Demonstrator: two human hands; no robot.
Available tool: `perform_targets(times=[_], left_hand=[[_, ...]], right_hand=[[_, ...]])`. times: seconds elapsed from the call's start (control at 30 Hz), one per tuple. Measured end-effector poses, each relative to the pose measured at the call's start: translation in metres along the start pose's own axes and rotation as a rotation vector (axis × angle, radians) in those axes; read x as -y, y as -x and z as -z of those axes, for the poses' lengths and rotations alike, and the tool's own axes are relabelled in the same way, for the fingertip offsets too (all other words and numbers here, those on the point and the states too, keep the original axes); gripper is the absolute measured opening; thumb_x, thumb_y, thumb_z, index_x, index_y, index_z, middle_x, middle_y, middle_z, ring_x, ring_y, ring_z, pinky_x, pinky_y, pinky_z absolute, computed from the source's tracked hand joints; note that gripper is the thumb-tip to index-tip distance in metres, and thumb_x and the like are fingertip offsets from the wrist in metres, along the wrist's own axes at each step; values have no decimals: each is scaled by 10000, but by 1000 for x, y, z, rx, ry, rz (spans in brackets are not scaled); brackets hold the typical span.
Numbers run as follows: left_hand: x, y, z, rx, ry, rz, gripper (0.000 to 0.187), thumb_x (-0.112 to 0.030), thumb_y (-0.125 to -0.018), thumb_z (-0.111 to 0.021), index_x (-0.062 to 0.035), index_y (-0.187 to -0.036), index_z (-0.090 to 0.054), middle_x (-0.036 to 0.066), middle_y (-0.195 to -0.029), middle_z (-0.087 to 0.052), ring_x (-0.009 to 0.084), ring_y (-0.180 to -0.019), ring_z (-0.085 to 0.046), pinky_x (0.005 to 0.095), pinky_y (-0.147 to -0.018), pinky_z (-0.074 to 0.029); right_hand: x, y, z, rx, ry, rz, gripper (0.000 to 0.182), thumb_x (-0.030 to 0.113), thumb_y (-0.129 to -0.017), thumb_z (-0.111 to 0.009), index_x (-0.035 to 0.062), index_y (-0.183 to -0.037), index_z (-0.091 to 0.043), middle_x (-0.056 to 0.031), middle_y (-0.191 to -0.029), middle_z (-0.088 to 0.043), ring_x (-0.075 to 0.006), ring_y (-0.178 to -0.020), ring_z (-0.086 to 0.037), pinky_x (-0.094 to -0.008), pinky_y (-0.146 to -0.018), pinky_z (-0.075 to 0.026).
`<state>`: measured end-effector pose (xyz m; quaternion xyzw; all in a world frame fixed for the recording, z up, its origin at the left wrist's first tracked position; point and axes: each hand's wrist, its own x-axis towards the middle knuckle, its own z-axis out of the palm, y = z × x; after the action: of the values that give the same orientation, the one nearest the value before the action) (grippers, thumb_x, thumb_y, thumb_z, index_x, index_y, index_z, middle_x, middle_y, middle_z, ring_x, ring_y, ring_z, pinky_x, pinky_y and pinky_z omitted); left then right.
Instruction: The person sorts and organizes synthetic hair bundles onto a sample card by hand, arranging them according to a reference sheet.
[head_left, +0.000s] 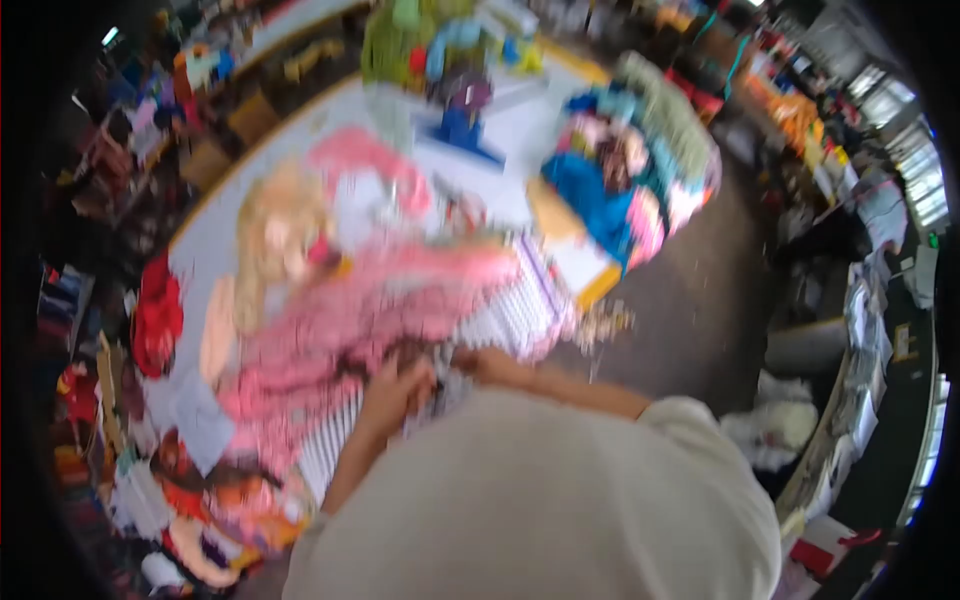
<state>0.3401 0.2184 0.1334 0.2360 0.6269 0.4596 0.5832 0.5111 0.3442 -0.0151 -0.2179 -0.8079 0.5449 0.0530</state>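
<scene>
A large pink cloth with dark markings lies spread over the near part of the white table. Beside and beneath it shows white striped fabric. My left hand is at the cloth's near edge, its fingers bent in around a bit of dark and grey material. Just to its right, my right hand is closed at the same bunched material. Blur hides exactly what the fingertips grip. The two hands are a short distance apart, close to my body.
The white table has a yellow edge. Tan cloth and blue cloth lie on it, with a mixed fabric pile at the right. Red cloth hangs at the left edge. Scraps lie on the floor.
</scene>
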Motion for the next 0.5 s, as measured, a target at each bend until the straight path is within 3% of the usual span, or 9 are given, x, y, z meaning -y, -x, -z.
perform_targets(times=[0.07, 0.1, 0.2, 0.4, 0.43, 0.5], left_hand=[[4, 8, 4, 37, 187, 20, 262, -263, -974, -509, -71, -807, -569, -46, -544, -435, 30, -436, -316, 201, -407, -205], [9, 10, 8, 37, 189, 43, 292, -284, -990, -485, -61, -816, -556, -25, -516, -425, 46, -400, -304, 213, -389, -198], [15, 16, 14, 29, 226, 79, 300, -303, -980, -510, -67, -805, -569, -40, -537, -439, 31, -414, -300, 199, -398, -198], [2, 15, 29, -13, 223, -51, 278, -257, -980, -500, -70, -783, -562, -31, -532, -438, 46, -422, -314, 213, -402, -217], [6, 14, 36, 8, 179, -99, 274, -241, -973, -505, -68, -769, -563, -26, -534, -444, 51, -424, -325, 220, -404, -225], [7, 15, 41, -31, 196, -92, 276, -254, -965, -520, -53, -786, -583, -10, -538, -474, 60, -419, -365, 217, -402, -240]], right_hand=[[37, 22, 19, 67, 13, -182, 194, 172, -904, -584, 59, -1054, -634, -136, -877, -665, -236, -793, -641, -350, -709, -482], [22, 32, 8, -29, -43, -136, 173, 226, -896, -575, 84, -980, -628, -155, -841, -651, -322, -795, -634, -410, -702, -480], [9, 46, -3, -21, 4, -292, 167, 227, -892, -574, 78, -940, -630, -141, -782, -642, -320, -757, -630, -404, -688, -483], [-29, 56, -43, -99, 116, -236, 183, 240, -878, -558, 112, -954, -663, -156, -844, -667, -356, -787, -643, -449, -677, -502], [-25, 58, -41, -3, 188, -217, 216, 264, -909, -561, 85, -979, -659, -178, -908, -649, -331, -834, -634, -394, -753, -492], [-24, 55, -45, -21, 182, -288, 231, 298, -921, -531, 109, -981, -648, -173, -925, -645, -341, -843, -633, -419, -757, -489]])
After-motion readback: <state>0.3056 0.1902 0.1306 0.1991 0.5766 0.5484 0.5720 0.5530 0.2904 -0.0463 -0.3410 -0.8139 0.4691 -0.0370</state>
